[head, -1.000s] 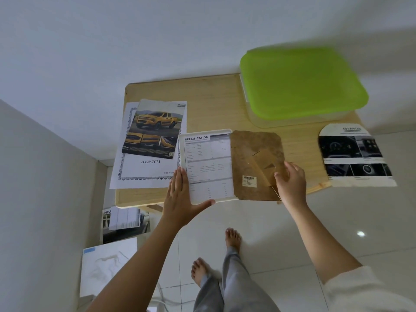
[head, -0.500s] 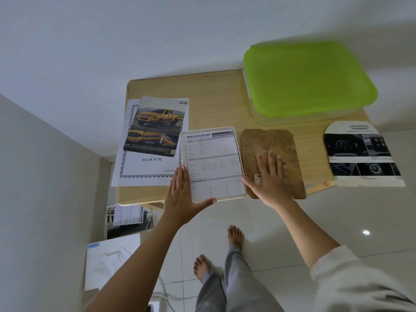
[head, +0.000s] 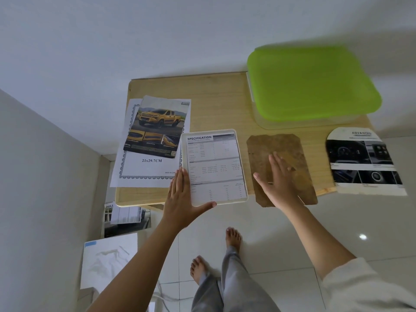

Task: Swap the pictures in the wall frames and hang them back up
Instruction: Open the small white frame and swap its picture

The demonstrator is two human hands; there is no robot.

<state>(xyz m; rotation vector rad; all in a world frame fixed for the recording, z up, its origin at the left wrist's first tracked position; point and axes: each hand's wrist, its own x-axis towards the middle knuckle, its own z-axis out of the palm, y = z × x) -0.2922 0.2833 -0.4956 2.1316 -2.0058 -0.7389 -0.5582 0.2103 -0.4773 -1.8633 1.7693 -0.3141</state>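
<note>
Lying flat, white-rimmed specification frame [head: 213, 167]

We hold both arms stretched forward, wide apart at the elbows and closer at the hands. Our left hand [head: 182, 200] lies palm down, its four fingers [head: 179, 180] straight and pressed together, the thumb [head: 206, 206] splayed wide to the right, so that hand and thumb make an L. The left forearm [head: 135, 262] is bare. Our right hand [head: 280, 183] is flat and palm down too, fingers straight and slightly fanned (the tips are a little blurred), its thumb out to the left. A pale sleeve [head: 360, 287] covers the right arm near the elbow.
</note>
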